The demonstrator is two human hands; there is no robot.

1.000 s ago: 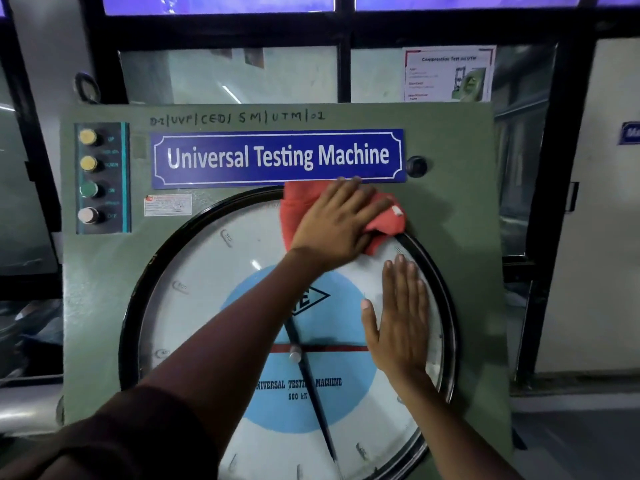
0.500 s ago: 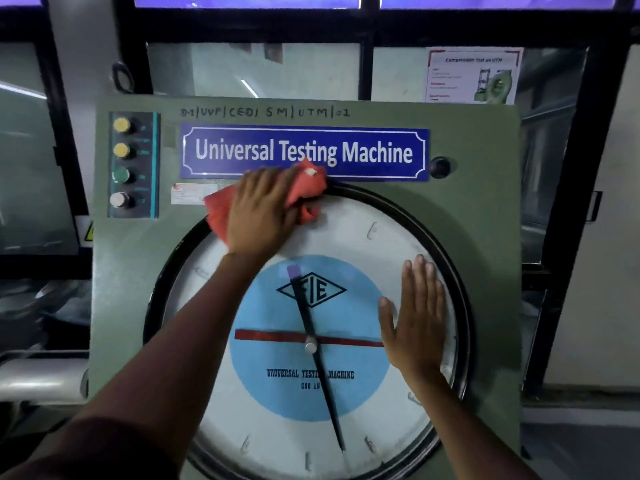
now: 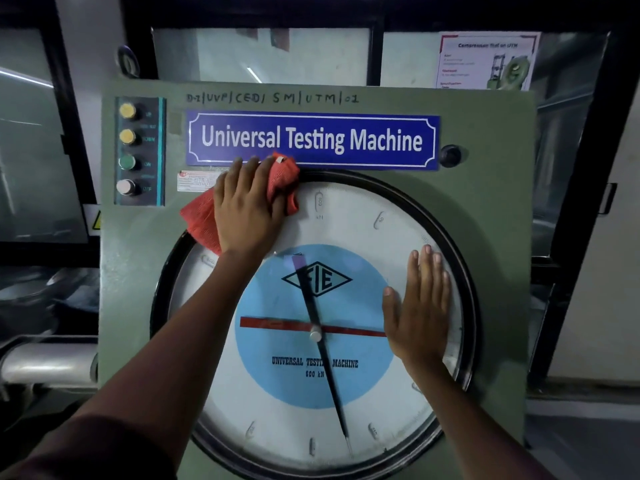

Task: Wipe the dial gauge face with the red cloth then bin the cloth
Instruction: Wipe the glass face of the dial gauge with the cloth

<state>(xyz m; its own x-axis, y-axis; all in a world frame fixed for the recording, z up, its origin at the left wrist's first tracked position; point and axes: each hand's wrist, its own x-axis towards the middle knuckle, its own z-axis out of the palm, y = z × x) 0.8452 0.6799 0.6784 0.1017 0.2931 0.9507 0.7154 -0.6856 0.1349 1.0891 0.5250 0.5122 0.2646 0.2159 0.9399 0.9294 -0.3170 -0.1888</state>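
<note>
Nearest the camera, the left forearm rose from the lower left corner, a dark sleeve bunched at its base, and ran diagonally up across the dial gauge face. The right forearm came up from the lower right at a steeper angle. The two hands were well apart.

The right hand lay flat on the right side of the glass, palm down, fingers straight and close together pointing upward, thumb spread toward the centre, where it met the end of the red pointer. It held nothing.

Higher and to the left, the left hand pressed the red cloth against the upper left of the dial, fingers extended over it and reaching up to the lower edge of the blue nameplate. The cloth was crumpled under the palm, one part spilling out lower left across the black rim onto the green panel, another bunched at the fingertips.

The black needle stood nearly vertical, slightly tilted.

Beyond, a column of four push buttons sat at the panel's upper left, and a poster hung on the window behind.
</note>
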